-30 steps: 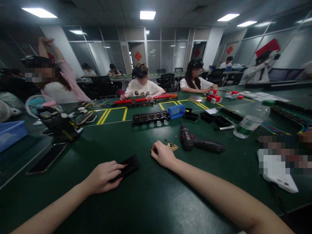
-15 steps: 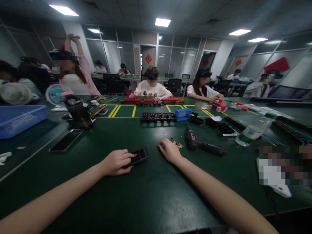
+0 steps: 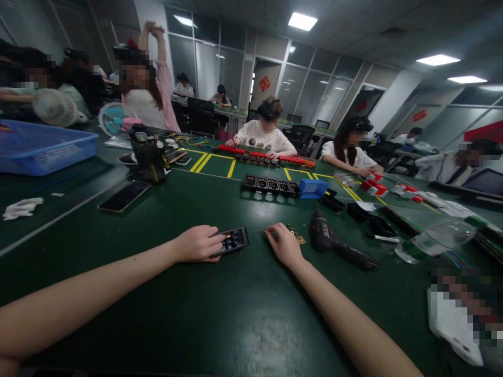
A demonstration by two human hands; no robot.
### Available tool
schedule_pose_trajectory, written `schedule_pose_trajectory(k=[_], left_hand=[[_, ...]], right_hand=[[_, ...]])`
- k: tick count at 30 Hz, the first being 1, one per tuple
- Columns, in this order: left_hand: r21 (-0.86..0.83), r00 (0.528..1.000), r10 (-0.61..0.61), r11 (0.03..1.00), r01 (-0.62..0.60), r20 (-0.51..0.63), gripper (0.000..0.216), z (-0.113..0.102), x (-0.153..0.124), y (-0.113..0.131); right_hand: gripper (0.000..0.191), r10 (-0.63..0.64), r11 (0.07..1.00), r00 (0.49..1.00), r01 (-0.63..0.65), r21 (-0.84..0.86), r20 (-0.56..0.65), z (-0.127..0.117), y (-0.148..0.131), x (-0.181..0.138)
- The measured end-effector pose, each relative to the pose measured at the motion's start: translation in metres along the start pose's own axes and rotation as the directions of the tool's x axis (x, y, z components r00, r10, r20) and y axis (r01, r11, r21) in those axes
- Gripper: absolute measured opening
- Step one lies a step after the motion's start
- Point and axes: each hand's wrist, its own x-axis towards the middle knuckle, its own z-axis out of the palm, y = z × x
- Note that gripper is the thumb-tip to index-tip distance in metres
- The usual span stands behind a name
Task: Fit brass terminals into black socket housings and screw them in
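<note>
My left hand (image 3: 198,244) grips the left end of a small black compartmented plastic housing (image 3: 238,239), fingers over its top and thumb along the near side. A brass-coloured bit shows in the housing by the fingertips. To the right, my right hand (image 3: 283,244) rests low over the table with curled fingers and thumb drawn together. What they hold, if anything, is too small to make out. Small brass metal pieces (image 3: 301,239) lie just beyond that hand, partly hidden by it. A black cordless screwdriver (image 3: 323,234) lies to their right.
Beyond my hands stand a row of black boxes with brass parts (image 3: 271,184) and a blue bin (image 3: 313,188). A phone (image 3: 124,196), black cup (image 3: 150,158) and blue basket (image 3: 47,149) are left. A plastic bottle (image 3: 436,241) lies right. Co-workers sit across the table.
The view has tilted and shifted, so the scene sits differently in it. My left hand still grips the housing, whose compartments show more clearly. My right hand stays by the brass pieces.
</note>
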Motion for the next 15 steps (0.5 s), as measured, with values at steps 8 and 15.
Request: schedule_pose_trajectory(k=[8, 15], left_hand=[[0.015, 0.999, 0.043, 0.999, -0.042, -0.031, 0.023, -0.002, 0.003, 0.004], [0.003, 0.999, 0.042, 0.999, -0.042, -0.027, 0.027, -0.005, 0.003, 0.006]], right_hand=[[0.013, -0.078, 0.987, 0.990, 0.093, 0.128, -0.119, -0.008, -0.010, -0.002], [0.012, -0.294, 0.941, 0.950, 0.306, 0.141, -0.102, -0.031, -0.059, -0.008]])
